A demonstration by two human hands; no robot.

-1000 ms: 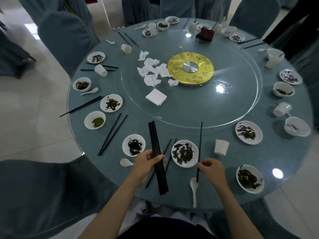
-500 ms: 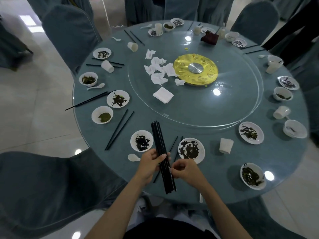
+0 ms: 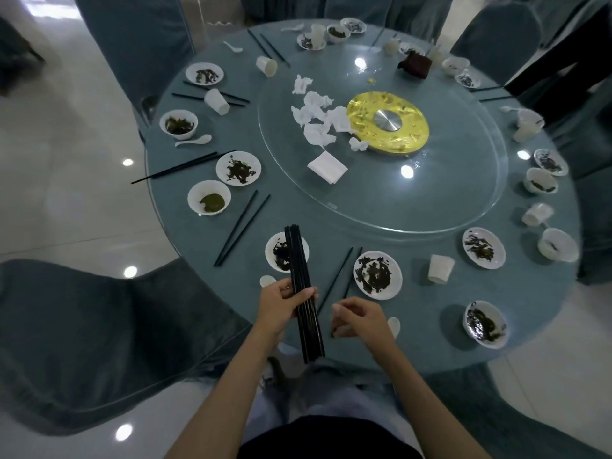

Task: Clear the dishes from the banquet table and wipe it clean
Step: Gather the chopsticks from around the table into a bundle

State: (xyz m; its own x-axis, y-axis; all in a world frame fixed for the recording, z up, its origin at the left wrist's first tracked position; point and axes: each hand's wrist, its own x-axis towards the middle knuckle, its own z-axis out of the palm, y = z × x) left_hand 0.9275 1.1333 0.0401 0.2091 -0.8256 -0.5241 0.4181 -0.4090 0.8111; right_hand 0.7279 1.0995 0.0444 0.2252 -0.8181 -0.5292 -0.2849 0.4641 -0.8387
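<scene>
- L hand (image 3: 281,308) wrapped round chopstick bundle (image 3: 297,260) approx mid-length, fingers curled on it. Bundle axis roughly 12–6, far tips over small plate (image 3: 276,251), near ends by table (image 3: 414,332) edge.
- R hand (image 3: 359,318) loosely curled, nothing seen in it; fingertips blurred, so "empty" is a judgement.
- Next target prob. loose pair (image 3: 336,276), flat on table between bundle and dirty plate (image 3: 377,274).
- Key relation: pair at 11 o'clock from R hand, just beside it, near ends close to R fingertips. Long axis approx 1–7, near-parallel w/ bundle.
- R hand nearer + free, so likely the picker; L busy holding.
- Prob. needs pinch at 7 o'clock ends, then slide in alongside bundle on same axis.
- Second pair (image 3: 241,228) at 11 o'clock from L hand, well apart; later.
- Risk: bundle fanning out if L grip loosens while adding.
</scene>
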